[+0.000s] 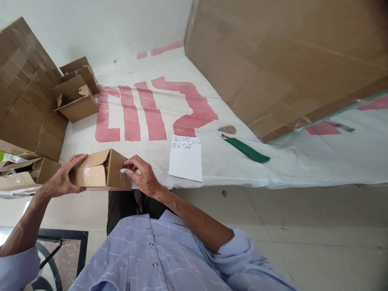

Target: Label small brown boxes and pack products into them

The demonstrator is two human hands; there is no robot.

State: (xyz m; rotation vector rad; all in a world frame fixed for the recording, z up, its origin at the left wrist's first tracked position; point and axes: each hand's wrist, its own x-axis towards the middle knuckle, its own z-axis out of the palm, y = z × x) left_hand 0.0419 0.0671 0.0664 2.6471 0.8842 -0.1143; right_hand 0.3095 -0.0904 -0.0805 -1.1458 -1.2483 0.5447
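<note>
A small cardboard box (101, 171) sits at the near edge of the table (273, 169), directly in front of the person, with one top flap raised. The left hand (62, 180) grips the box's left end, fingers (75, 159) curled over the top edge and thumb against the taped side, so the box is clamped from that end. The right hand (144, 176) is at the box's right end; its fingers are pinched together on a small pale sticker (123, 171) that lies against the box's right face, at the corner nearest the person. The box lies between the two hands, touching both.

Just to the right of the right hand lies a white sticker sheet (186, 159) with two short rows of small labels along its far edge. Further right are a green-handled knife (247, 148) and a small brown scrap (227, 129). A large cardboard carton (273, 60) stands behind them. At the left, more small open boxes (77, 99) rest beside a big taped carton (24, 93). The table is covered by a white cloth printed with broad red letters (151, 109).
</note>
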